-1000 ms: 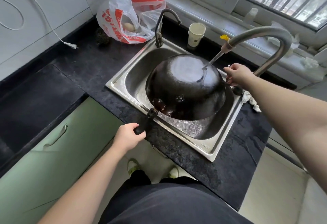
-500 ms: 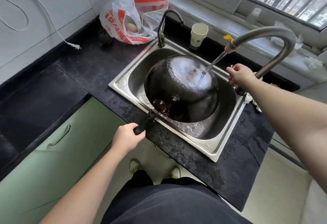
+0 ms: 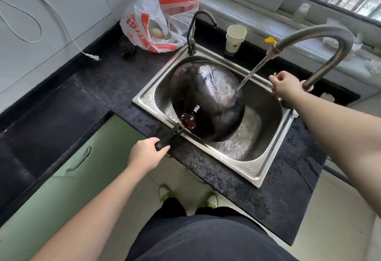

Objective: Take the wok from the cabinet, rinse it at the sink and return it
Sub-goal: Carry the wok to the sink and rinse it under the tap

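Because its outer shell is what is being rinsed, the wok (image 3: pixel 208 102) is held bottom-up and tilted inside the sink (image 3: pixel 268 158), so that the stream from the tap (image 3: pixel 321 40) strikes its dome at about 2 o'clock and sheets down into the basin. Its handle (image 3: pixel 171 139) is kept out over the rim at 7 o'clock, clear of the water, and is enclosed by the left hand (image 3: pixel 147 154) in a full fist. The right hand (image 3: pixel 286 84) is curled at the tap's base at 3 o'clock, seemingly on the valve; what it grips cannot be made out.
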Motion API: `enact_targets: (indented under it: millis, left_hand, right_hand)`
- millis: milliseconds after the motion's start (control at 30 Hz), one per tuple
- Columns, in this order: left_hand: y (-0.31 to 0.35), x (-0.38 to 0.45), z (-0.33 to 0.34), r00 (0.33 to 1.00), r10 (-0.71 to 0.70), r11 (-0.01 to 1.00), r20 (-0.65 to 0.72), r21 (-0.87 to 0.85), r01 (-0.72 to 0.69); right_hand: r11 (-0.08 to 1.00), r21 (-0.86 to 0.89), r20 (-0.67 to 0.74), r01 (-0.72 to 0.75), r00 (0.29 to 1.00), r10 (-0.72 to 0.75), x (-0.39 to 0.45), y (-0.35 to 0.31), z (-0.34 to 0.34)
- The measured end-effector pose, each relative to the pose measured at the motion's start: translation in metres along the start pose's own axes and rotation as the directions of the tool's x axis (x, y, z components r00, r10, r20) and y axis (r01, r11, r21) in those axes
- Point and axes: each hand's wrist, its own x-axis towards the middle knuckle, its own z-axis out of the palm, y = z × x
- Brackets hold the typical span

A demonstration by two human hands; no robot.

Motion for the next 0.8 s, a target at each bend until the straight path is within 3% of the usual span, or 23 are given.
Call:
enact_targets:
  millis: [433,633,800]
  left_hand:
    - [0.015,0.013,-0.025,0.991,0.115,0.962,-0.066,0.255,-0.094]
    - [0.023,0.008,-0.011,0.986,0.162,0.952,-0.046,0.270,-0.144]
    - [0.023,0.004,0.000,0.995,0.100,0.980,-0.020,0.175,-0.095]
  right_hand:
    - [0.999,-0.037,-0.033,-0.001,0.999,0.000,-0.005,-0.001,0.001]
    - [1.000,-0.017,-0.017,-0.023,1.000,0.022,-0.003,0.001,-0.001]
    - [1.000,-0.019,-0.037,-0.012,0.999,0.011,-0.008,-0.005,0.000]
